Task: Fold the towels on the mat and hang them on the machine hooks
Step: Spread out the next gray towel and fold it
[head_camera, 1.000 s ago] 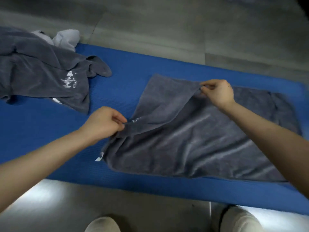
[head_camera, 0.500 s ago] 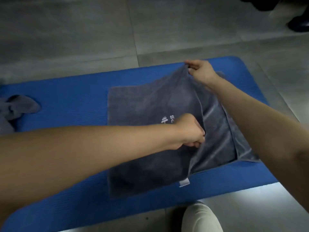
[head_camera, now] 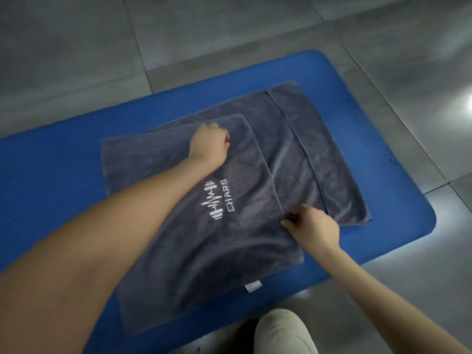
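A blue mat (head_camera: pixel 51 175) lies on a grey tiled floor (head_camera: pixel 383 47). A grey towel (head_camera: pixel 178 251) lies flat on the mat, near its right end. One part of the towel is folded over on top of the rest. The part underneath sticks out on the right side.

A bare arm reaches in from the lower left and goes across the towel. The left hand (head_camera: pixel 209 141) rests on the folded top part, close to its far edge. Its fingers are curled under like a fist. It is not possible to tell if they hold any cloth.

White letters and wavy lines (head_camera: pixel 217 199) are sewn on the top part, just below that hand. A small white tag (head_camera: pixel 252 286) sticks out from the near edge of the towel.

The right hand (head_camera: pixel 314 228) is at the right edge of the folded part. Its thumb and fingers pinch that edge and lift it a tiny bit.

A pale shoe (head_camera: pixel 281 330) shows at the bottom, on the floor just beside the mat.
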{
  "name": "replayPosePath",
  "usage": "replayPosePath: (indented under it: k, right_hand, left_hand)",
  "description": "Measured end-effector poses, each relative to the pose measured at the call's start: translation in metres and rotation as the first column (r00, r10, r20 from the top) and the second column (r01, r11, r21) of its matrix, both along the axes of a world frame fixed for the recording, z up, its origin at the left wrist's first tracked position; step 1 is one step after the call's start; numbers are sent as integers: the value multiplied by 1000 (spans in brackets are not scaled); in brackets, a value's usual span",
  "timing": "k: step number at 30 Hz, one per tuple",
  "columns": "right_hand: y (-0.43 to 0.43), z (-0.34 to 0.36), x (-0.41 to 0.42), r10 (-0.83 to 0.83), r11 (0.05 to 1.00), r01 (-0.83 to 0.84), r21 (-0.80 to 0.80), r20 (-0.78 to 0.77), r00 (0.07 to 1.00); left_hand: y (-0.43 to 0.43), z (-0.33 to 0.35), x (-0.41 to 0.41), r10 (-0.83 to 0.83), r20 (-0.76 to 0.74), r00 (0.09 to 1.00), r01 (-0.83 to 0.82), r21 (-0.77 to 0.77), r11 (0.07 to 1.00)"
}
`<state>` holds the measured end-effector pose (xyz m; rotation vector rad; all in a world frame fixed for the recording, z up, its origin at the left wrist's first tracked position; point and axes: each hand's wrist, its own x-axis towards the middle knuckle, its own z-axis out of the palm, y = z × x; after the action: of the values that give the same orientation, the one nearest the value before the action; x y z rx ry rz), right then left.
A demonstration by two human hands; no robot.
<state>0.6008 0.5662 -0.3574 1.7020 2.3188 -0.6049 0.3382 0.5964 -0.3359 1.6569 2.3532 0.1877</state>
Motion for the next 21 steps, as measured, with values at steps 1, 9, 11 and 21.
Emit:
replayPosePath:
  k: [1, 9, 11, 21]
  right_hand:
    - [-7, -2, 1, -13, 1000, 14, 19, -24, 1000]
    - [-12, -3, 0, -101, 994, 98, -49, -56, 993]
    - [-11, 1, 1, -98, 987, 89, -130, -63, 993]
    - [5, 29, 16, -410, 855, 173, -488, -432, 803]
  left_hand:
    - [9, -5, -2, -40, -34, 999, 40, -3, 999]
    - [60, -41, -16, -292, -119, 949, 285, -77, 956]
    - [67, -42, -12, -337, -143, 931, 328, -84, 941]
    - [85, 9, -13, -354, -434, 828, 356, -81, 931]
